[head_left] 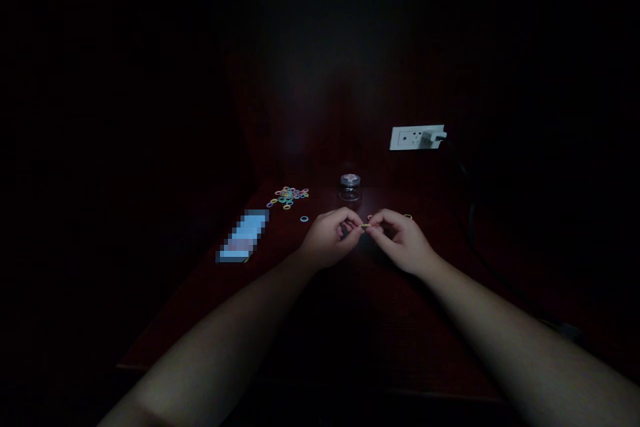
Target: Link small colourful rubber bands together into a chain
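My left hand [333, 237] and my right hand [404, 241] meet over the dark red table, fingertips almost touching. Between them is a small yellow hair tie [366, 225], pinched by thumb and forefinger on each side. Just behind my right fingers, a pink hair tie [370, 217] and another yellowish one [408, 217] show in part. A single blue hair tie [305, 219] lies to the left of my left hand. Farther back on that side is a loose pile of multicoloured hair ties [288, 196].
Behind my hands stands a small clear jar [349, 191] with its lid on. A pixelated, phone-like bright rectangle [244, 235] lies at the left. On the back wall is a white socket plate [407, 139] with a plug [434, 137]; its dark cable [471, 223] runs down the right.
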